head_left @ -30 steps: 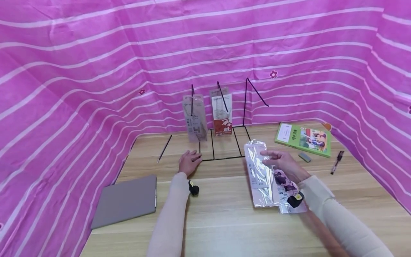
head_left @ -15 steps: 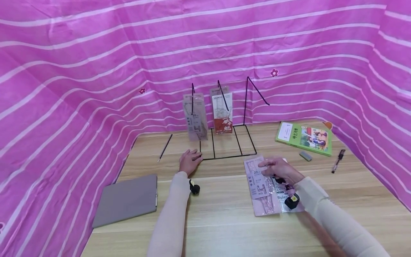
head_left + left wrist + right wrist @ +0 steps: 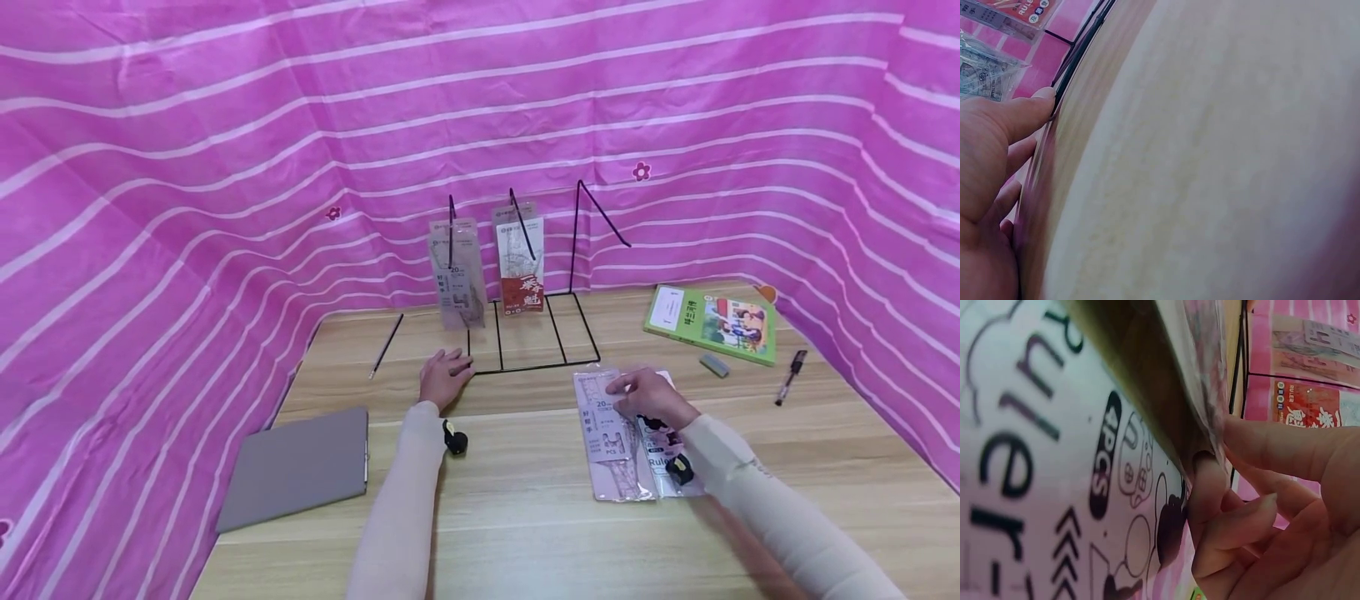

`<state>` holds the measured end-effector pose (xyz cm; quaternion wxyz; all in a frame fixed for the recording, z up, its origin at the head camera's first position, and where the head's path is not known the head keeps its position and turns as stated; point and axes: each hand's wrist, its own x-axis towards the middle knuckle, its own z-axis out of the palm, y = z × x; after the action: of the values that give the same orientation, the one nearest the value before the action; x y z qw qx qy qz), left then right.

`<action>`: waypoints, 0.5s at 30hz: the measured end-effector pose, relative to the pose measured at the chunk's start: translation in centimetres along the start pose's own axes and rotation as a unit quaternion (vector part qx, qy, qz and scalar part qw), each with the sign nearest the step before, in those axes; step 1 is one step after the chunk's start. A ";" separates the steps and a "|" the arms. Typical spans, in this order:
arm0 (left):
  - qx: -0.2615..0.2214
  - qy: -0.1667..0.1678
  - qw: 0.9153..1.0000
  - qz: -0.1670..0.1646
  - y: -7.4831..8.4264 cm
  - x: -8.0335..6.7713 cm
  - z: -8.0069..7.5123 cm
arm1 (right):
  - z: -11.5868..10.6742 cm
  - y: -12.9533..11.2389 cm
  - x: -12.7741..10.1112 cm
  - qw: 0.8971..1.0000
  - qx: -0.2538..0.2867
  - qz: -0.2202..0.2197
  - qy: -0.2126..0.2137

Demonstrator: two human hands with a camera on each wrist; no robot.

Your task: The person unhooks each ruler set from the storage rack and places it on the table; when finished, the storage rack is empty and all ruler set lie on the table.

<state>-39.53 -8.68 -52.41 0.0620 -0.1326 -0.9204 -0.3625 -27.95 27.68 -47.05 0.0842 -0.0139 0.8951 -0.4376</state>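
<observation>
I see R hand (image 3: 651, 397) pinching the clear ruler pack (image 3: 611, 433), a 2nd pack (image 3: 670, 459) under it. L hand (image 3: 444, 377) lies flat, fingers relaxed, at the wire rack (image 3: 536, 333) corner, holding nothing.

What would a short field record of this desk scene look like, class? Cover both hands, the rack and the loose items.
left hand: rests flat on the table, at the wire rack's base
right hand: pinches the top ruler pack, which lies on a second pack
wire rack: two ruler packs upright in it
loose items: grey notebook, green book, eraser, marker, pencil
</observation>
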 end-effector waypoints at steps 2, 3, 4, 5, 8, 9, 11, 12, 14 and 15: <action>-0.002 -0.001 1.000 -0.002 0.1 -0.1 -0.1 | 0.0 -0.1 0.0 1.000 -0.022 0.002 0.002; -0.004 -0.002 1.000 -0.004 0.2 -0.1 -0.1 | 0.0 -0.1 0.0 0.999 -0.033 0.000 0.001; -0.005 -0.002 1.000 -0.005 0.2 -0.1 -0.2 | 0.0 -0.1 0.0 0.999 -0.044 0.001 0.002; -0.004 -0.002 1.000 -0.006 0.2 -0.1 -0.2 | 0.0 -0.2 0.0 0.998 -0.055 -0.001 0.002; -0.007 0.000 1.000 -0.006 0.2 -0.1 -0.2 | 0.0 -0.2 0.2 0.997 -0.080 -0.009 -0.003; -0.008 0.001 1.000 -0.005 0.2 -0.1 -0.2 | -0.1 -0.2 0.2 0.996 -0.083 -0.011 -0.004; -0.011 0.003 1.000 -0.001 0.0 0.0 -0.1 | -0.2 -0.4 0.3 0.996 -0.089 -0.013 -0.004; -0.013 0.004 1.000 0.000 0.0 0.0 -0.1 | -0.3 -0.5 0.3 0.996 -0.089 -0.012 -0.003; -0.013 0.003 1.000 0.004 -0.2 0.1 0.0 | -0.5 -0.8 0.5 0.997 -0.081 -0.006 -0.001; -0.011 0.003 1.000 0.006 -0.4 0.2 0.1 | -0.6 -1.0 0.7 0.998 -0.070 0.002 0.002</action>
<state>-39.78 -8.82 -52.69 0.0651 -0.1377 -0.9153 -0.3728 -28.75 27.50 -46.01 0.0823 -0.0169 0.9239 -0.3733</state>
